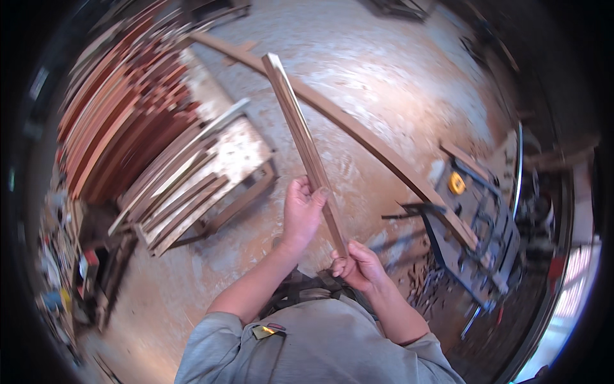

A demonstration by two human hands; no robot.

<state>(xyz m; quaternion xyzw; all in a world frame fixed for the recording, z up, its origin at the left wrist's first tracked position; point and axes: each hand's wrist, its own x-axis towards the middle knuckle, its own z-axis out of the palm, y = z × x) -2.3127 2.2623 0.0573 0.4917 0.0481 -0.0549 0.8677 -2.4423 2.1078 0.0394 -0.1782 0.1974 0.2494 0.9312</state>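
I hold a long, narrow wooden strip [300,131] that points up and away from me over a dusty floor. My left hand [302,209] grips it about midway, thumb on its near face. My right hand [359,264] is closed around its lower end, close to my body. The far end of the strip reaches to the upper middle of the view.
A low bench [211,173] on the left carries several similar wooden strips. Behind it leans a stack of reddish planks [115,121]. A long wooden beam [371,141] crosses the floor diagonally. A blue metal machine frame [480,237] stands on the right. Cluttered tools [64,269] line the left edge.
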